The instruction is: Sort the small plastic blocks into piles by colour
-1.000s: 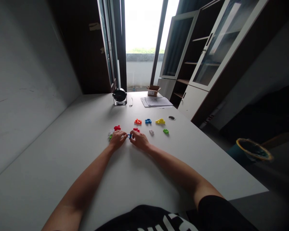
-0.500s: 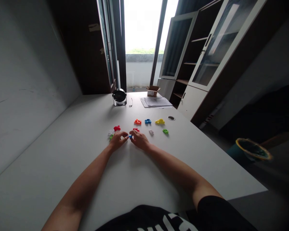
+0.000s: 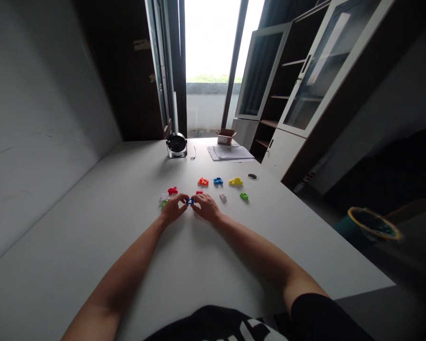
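Between my fingertips is a small blue piece (image 3: 190, 201) with an opening in its middle. My left hand (image 3: 173, 208) pinches its left end, and my right hand (image 3: 205, 206) pinches its right end. Just beyond my left hand lie a red piece (image 3: 172, 190), a whitish piece (image 3: 164, 197) and a green piece (image 3: 164, 203). Another red piece (image 3: 199, 192) is partly hidden behind my right hand. Farther back sit an orange piece (image 3: 203, 181), a second blue piece (image 3: 218, 181) and a yellow piece (image 3: 235, 181).
To the right lie a white piece (image 3: 223, 196) and a green one (image 3: 244, 196). Toward the table's far edge are a round black device (image 3: 176, 145), papers (image 3: 230, 152), a small cardboard box (image 3: 226, 137) and a round table hole (image 3: 252, 176).
The blue piece has been turned between my fingers, so its opening now faces me. Both hands stay in nearly the same place.
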{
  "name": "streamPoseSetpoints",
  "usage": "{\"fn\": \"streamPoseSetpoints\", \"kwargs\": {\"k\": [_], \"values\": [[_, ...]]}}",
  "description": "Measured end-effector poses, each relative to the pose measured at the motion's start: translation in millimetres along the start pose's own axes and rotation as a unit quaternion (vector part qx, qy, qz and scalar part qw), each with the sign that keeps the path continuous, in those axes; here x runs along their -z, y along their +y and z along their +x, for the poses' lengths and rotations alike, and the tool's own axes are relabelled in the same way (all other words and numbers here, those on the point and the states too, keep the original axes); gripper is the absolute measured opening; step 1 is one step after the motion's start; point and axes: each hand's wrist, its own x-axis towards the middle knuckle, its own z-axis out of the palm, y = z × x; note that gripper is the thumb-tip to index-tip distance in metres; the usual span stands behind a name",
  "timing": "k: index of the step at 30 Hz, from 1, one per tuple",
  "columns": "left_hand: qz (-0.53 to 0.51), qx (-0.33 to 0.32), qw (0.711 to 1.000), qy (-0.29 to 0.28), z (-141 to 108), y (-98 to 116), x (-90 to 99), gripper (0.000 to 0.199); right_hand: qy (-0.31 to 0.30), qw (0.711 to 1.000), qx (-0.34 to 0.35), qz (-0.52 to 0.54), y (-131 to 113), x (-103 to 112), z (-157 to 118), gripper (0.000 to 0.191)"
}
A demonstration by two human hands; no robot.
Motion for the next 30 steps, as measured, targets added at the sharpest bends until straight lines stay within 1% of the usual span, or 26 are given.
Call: {"fn": "streamPoseSetpoints", "kwargs": {"k": [3, 6, 9, 13, 19, 25, 30], "values": [[-0.009, 0.008, 1.0, -0.004, -0.3, 2.1, 1.2, 0.03, 0.014, 1.0, 0.01, 0.005, 0.9, 0.1, 0.2, 0.02], [-0.029, 0.008, 0.999, -0.009, -0.8, 2.8, 2.5, 0.025, 0.024, 1.0, 0.012, 0.007, 2.5, -0.2, 0.2, 0.019], [-0.04, 0.01, 0.999, -0.022, -1.3, 1.9, 3.2, 0.021, 0.035, 0.999, 0.02, 0.012, 4.8, -2.1, 0.6, 0.018], [-0.041, 0.014, 0.998, -0.04, -1.2, 2.0, 4.3, 0.022, 0.051, 0.998, 0.035, 0.028, 7.7, -5.8, 0.9, 0.016], [-0.04, -0.009, 0.997, -0.059, 0.2, 4.8, 6.8, 0.025, 0.061, 0.997, 0.042, 0.034, 10.0, -7.6, 0.7, 0.014], [-0.045, -0.019, 0.997, -0.052, 0.1, 4.5, 4.8, 0.02, 0.052, 0.997, 0.048, 0.02, 11.6, -7.9, 0.2, 0.014], [-0.036, -0.009, 0.999, -0.029, 0.3, -0.8, 0.6, 0.02, 0.051, 0.997, 0.06, 0.012, 9.8, -4.8, 0.1, 0.023]]}}
